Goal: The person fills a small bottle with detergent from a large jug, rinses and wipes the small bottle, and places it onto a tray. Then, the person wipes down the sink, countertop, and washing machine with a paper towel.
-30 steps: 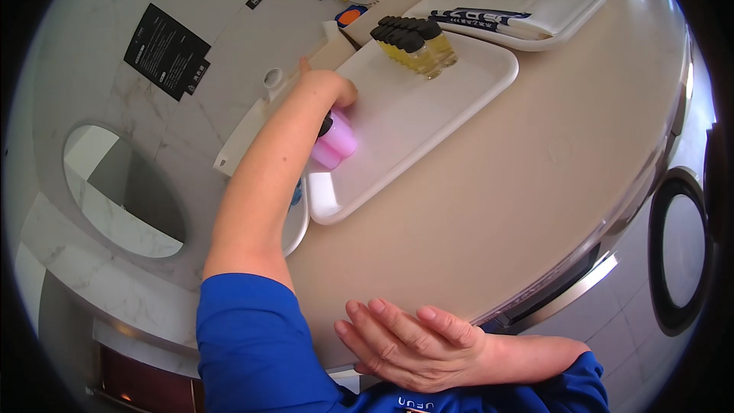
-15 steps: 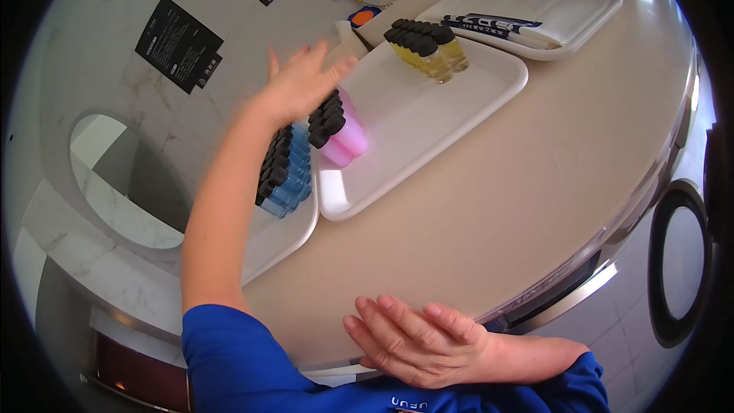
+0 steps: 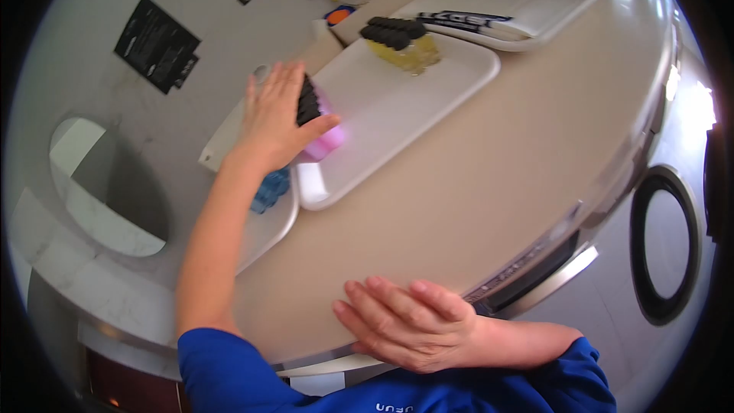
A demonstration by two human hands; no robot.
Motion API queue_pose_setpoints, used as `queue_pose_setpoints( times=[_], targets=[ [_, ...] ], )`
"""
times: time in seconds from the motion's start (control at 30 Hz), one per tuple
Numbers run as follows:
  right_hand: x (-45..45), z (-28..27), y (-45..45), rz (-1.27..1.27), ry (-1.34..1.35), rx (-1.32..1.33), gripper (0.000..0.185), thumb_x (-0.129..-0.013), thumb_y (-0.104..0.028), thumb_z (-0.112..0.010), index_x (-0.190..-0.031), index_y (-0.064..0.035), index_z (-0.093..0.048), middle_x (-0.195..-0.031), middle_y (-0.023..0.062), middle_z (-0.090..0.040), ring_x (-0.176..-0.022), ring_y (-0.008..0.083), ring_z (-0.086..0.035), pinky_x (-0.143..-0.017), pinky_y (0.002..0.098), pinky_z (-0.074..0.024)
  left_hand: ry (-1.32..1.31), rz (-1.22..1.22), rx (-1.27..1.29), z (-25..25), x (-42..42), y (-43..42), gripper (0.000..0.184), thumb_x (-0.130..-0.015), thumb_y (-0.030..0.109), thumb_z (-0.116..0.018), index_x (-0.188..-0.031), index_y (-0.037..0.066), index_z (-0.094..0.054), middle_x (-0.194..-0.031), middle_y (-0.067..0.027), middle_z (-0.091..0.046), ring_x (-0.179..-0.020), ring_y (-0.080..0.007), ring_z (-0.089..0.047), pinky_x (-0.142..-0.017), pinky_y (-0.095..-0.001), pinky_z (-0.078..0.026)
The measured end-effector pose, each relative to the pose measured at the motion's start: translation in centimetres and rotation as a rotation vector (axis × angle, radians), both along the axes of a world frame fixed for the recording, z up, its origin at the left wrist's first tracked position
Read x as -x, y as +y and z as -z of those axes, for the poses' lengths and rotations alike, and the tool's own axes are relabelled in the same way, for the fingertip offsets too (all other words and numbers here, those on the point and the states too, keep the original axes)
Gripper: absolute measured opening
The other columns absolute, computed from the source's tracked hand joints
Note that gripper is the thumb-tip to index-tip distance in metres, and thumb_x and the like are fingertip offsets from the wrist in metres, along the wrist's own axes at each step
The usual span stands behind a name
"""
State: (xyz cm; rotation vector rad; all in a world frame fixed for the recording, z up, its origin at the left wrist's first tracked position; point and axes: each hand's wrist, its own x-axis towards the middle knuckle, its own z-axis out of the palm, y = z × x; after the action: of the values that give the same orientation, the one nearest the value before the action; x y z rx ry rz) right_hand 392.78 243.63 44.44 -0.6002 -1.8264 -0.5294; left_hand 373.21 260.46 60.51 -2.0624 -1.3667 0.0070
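Observation:
My left hand point(image 3: 277, 118) reaches over the trays with its fingers stretched out and thumb apart. It is beside a group of black-capped bottles with pink liquid point(image 3: 332, 140), partly covering them; whether it touches them I cannot tell. Black-capped bottles with blue liquid point(image 3: 271, 194) show below the wrist, mostly hidden by the arm. Bottles with yellow liquid point(image 3: 417, 57) stand at the back of the middle white tray point(image 3: 413, 107). My right hand point(image 3: 409, 326) is held near my body above the counter's front edge, fingers extended, holding nothing.
Another white tray point(image 3: 569, 1) at the back right holds dark-and-white packets point(image 3: 466, 21). The left tray point(image 3: 279, 231) is partly under my forearm. A beige counter point(image 3: 459, 183) curves along the front. At right is a round appliance door point(image 3: 664, 248); a black sign point(image 3: 157, 44) is on the wall.
My left hand has come down and left, from above the pink bottles to beside them, covering more of the bottles. My right hand keeps its pose. The whole view has shifted slightly.

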Motion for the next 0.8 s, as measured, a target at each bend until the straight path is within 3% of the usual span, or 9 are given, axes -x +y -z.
queue_pose_setpoints(
  times=[0.1, 0.17, 0.23, 0.37, 0.5, 0.6, 0.7, 0.8],
  targets=[
    [0.2, 0.2, 0.0, 0.031, -0.016, 0.006, 0.034, -0.090, -0.033, -0.044, -0.112, -0.0147, -0.062, -0.117, 0.0012, -0.059, -0.112, 0.0150, -0.052, -0.105, 0.0340, -0.0257, -0.139, 0.155, 0.014, 0.3, -0.6, -1.4, 0.096, -0.079, 0.071, -0.043, -0.138, -0.004, -0.028, -0.141, -0.0204, -0.034, -0.136, -0.0318, -0.023, -0.112, -0.0483, -0.007],
    [0.7, 0.6, 0.0, 0.006, 0.022, -0.033, 0.042, -0.086, -0.025, -0.041, -0.119, -0.0037, -0.054, -0.119, 0.0107, -0.055, -0.114, 0.0219, -0.051, -0.105, 0.0381, -0.0269, -0.162, 0.231, 0.039, 0.6, -2.8, -3.4, 0.093, -0.082, 0.070, -0.038, -0.137, -0.005, -0.028, -0.141, -0.0211, -0.034, -0.135, -0.0336, -0.024, -0.111, -0.0478, -0.009],
    [1.0, 0.6, -0.1, 0.032, 0.046, -0.028, 0.044, -0.085, -0.026, -0.041, -0.120, -0.0032, -0.053, -0.121, 0.0108, -0.054, -0.115, 0.0219, -0.050, -0.105, 0.0375, -0.0272, -0.359, 0.414, 0.289, 1.6, -5.8, -5.7, 0.091, -0.084, 0.068, -0.036, -0.138, -0.005, -0.028, -0.141, -0.0215, -0.033, -0.134, -0.0353, -0.025, -0.111, -0.0471, -0.011],
    [0.5, 0.7, -0.3, 0.003, -0.002, -0.008, 0.045, -0.083, -0.027, -0.043, -0.120, -0.0044, -0.053, -0.121, 0.0102, -0.053, -0.114, 0.0205, -0.049, -0.104, 0.0364, -0.0291, -0.138, 0.673, 0.461, 3.5, -10.4, -9.0, 0.091, -0.084, 0.067, -0.038, -0.139, -0.004, -0.025, -0.141, -0.0229, -0.032, -0.134, -0.0375, -0.026, -0.109, -0.0496, -0.015],
    [0.8, 1.4, -0.2, -0.067, 0.009, -0.013, 0.036, -0.084, -0.028, -0.048, -0.114, -0.0104, -0.058, -0.114, 0.0064, -0.056, -0.108, 0.0194, -0.052, -0.099, 0.0363, -0.0347, -0.140, 0.666, 0.530, 2.6, -10.5, -11.0, 0.090, -0.085, 0.066, -0.038, -0.139, -0.004, -0.024, -0.141, -0.0231, -0.032, -0.133, -0.0386, -0.026, -0.108, -0.0504, -0.018],
    [0.9, 1.0, -0.3, -0.080, 0.159, -0.040, 0.026, -0.086, -0.032, -0.054, -0.099, -0.0120, -0.063, -0.110, 0.0063, -0.058, -0.104, 0.0201, -0.055, -0.094, 0.0348, -0.0364, -0.205, 0.576, 0.581, 2.2, -8.4, -12.0, 0.093, -0.084, 0.071, -0.027, -0.141, -0.002, -0.021, -0.145, -0.0189, -0.027, -0.136, -0.0362, -0.022, -0.110, -0.0465, -0.014],
    [0.5, 0.5, -0.6, -0.107, 0.076, 0.047, 0.026, -0.086, -0.033, -0.054, -0.099, -0.0119, -0.063, -0.111, 0.0074, -0.059, -0.102, 0.0197, -0.055, -0.092, 0.0341, -0.0371, -0.280, 0.527, 0.624, 1.8, -6.3, -13.6, 0.094, -0.084, 0.071, -0.026, -0.140, -0.005, -0.022, -0.144, -0.0209, -0.027, -0.135, -0.0367, -0.023, -0.110, -0.0467, -0.015],
    [0.2, -0.7, -1.1, -0.057, 0.055, 0.121, 0.031, -0.087, -0.032, -0.053, -0.108, -0.0102, -0.062, -0.109, 0.0053, -0.060, -0.100, 0.0162, -0.056, -0.091, 0.0316, -0.0356, -0.333, 0.491, 0.620, 1.2, -4.0, -16.3, 0.095, -0.084, 0.071, -0.026, -0.139, -0.007, -0.022, -0.143, -0.0236, -0.027, -0.134, -0.0384, -0.023, -0.109, -0.0466, -0.016]
  ],
)
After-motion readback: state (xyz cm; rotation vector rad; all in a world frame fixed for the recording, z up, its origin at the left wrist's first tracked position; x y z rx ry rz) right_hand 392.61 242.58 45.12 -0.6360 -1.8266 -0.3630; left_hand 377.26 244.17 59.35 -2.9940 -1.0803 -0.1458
